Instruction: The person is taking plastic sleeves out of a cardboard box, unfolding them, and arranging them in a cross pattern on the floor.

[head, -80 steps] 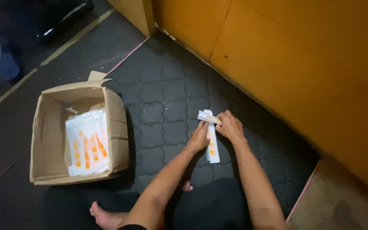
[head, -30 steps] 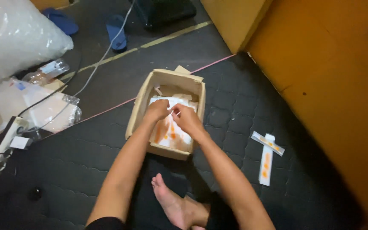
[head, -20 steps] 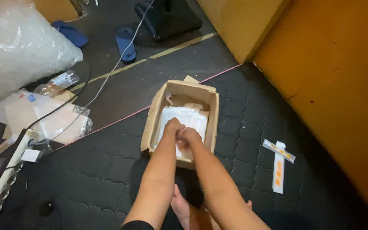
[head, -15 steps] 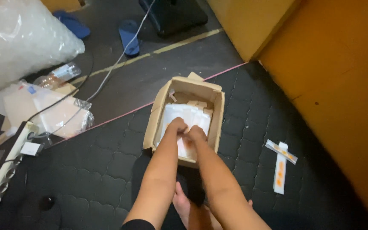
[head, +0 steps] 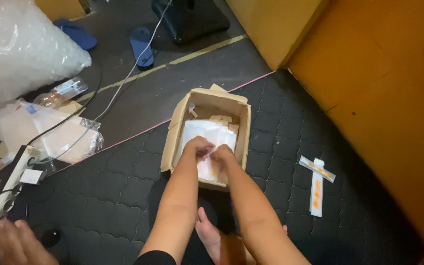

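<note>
The floor is covered by a dark quilted mat (head: 123,196), which ends at a pink edge line running toward one o'clock; past it lies bare dark floor (head: 182,78) crossed by a yellow tape line (head: 172,61). An open cardboard box (head: 244,132) sits at the mat's centre. At three o'clock lie two white strips with orange marks (head: 316,184), crossed. At nine o'clock are clear plastic packets (head: 50,135), a bottle (head: 62,92) and a white power strip (head: 6,201). Two blue slippers (head: 141,44) and a black stand base (head: 192,19) rest at twelve o'clock, bubble wrap (head: 20,49) at ten.
</note>
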